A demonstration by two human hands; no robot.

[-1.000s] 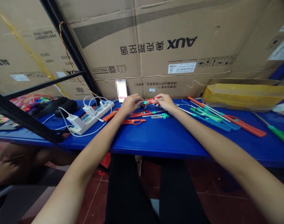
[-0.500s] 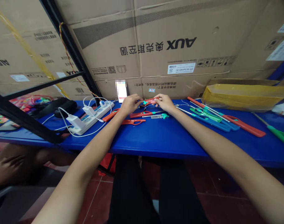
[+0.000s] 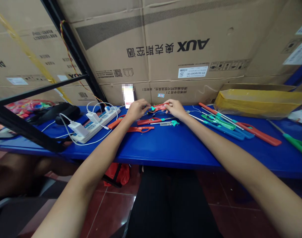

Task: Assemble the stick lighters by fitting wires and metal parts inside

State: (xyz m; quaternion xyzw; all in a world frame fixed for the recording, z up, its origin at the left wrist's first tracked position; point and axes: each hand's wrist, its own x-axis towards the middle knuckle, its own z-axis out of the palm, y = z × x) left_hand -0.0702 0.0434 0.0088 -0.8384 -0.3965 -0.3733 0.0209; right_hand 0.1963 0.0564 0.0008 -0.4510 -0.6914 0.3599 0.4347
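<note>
Near the back of the blue table, my right hand (image 3: pixel 174 108) pinches the right end of a red lighter casing (image 3: pixel 160 107) that has a green part at its left end. My left hand (image 3: pixel 139 108) is at that green end with fingers pressed together; what lies between them is too small to tell. Just below the hands lie a red lighter (image 3: pixel 151 122), another red handle piece (image 3: pixel 141 129) and a metal piece with a green end (image 3: pixel 169 123). A further red handle (image 3: pixel 116 122) rests partly beside my left wrist.
A white power strip (image 3: pixel 97 125) with cables stands left, near a lit phone (image 3: pixel 128 96). Blue handles (image 3: pixel 224 129), a green casing (image 3: pixel 219 121) and red lighters (image 3: pixel 262 134) lie right. A yellow-taped box (image 3: pixel 260 100) is behind them. Another person's legs show at lower left.
Both hands stay almost in place around the red casing. My legs below the table have shifted right, and the other person's hand at lower left is no longer distinct.
</note>
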